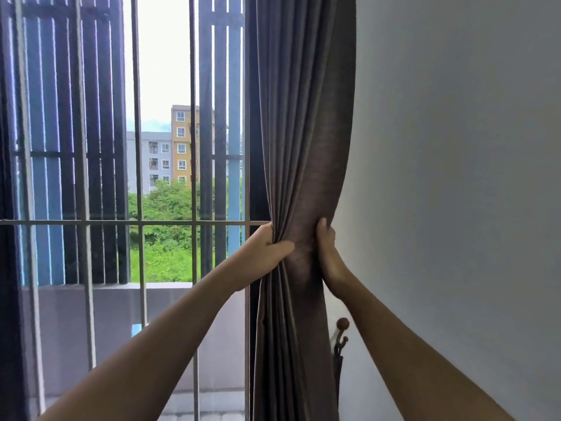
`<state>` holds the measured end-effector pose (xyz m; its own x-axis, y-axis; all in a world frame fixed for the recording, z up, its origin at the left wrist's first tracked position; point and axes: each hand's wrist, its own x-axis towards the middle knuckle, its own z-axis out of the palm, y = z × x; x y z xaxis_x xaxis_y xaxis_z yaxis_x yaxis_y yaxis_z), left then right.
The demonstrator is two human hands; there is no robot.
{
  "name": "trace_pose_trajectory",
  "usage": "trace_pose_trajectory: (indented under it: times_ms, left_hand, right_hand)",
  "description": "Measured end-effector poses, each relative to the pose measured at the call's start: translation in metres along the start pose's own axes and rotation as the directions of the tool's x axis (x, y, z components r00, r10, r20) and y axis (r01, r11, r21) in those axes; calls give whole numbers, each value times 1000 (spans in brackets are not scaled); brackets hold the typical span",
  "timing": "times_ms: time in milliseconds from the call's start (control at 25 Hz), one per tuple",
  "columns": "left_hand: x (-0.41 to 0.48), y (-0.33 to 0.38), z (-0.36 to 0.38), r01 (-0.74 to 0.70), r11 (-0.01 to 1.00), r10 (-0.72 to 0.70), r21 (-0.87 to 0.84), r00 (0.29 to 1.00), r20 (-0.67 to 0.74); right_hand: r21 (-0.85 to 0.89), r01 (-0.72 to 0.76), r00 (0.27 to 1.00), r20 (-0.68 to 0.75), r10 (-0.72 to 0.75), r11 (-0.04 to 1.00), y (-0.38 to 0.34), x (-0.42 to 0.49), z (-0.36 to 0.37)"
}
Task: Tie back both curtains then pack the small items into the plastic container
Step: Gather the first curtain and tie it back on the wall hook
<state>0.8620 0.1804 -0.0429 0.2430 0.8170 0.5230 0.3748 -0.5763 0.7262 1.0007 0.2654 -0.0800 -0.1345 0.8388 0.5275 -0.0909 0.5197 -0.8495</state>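
While I watch through the head camera, the brown curtain hangs at the right edge of the window, just beside the grey wall. It is gathered into a narrow waist level with the horizontal rail of the window bars. The left grip, a bare hand, is curled round the folds from the window side, its thumb lying across the front of the cloth. The right grip clasps the same bunch from the wall side, thumb pointing up along the fabric and fingers hidden behind it. A strip of cloth shows between the two. Below the right forearm, a wall hook with a round brown knob sits close to the curtain's edge. Beyond the bars I see dark slats, green trees and apartment blocks.
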Motion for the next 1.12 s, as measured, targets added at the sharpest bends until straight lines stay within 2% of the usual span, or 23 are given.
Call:
trace_pose_trajectory:
  times_ms: [120,240,360,480,720,880,1000,1120]
  left_hand:
    - [-4,2,-7,13,999,-11,-50,1000,29]
    - [-5,0,-10,42,996,-40,-78,999,29]
    - [-4,2,-6,48,995,-44,-89,998,53]
    - [-4,6,-3,32,995,-25,-95,997,74]
    - [-2,5,2,23,999,-22,-43,999,36]
    - [10,-2,1,55,993,-48,101,996,-71]
    - [19,1,8,87,967,-67,239,993,-93]
    - [13,9,11,54,992,-57,114,998,22]
  right_hand:
    - [41,-63,988,141,57,997,1,-1,0]
    - [80,-93,987,141,81,992,-2,-4,1]
    - [166,-148,972,205,112,975,-3,-3,-3]
    - [169,-146,975,192,113,975,-7,-5,-4]
    - [57,-76,996,45,73,995,-7,-8,-6]
    - [147,-108,989,115,91,983,-11,-16,-14]
    - [123,-101,990,111,88,987,-13,-19,-19]
    - [149,-109,991,97,95,983,-13,-17,-26]
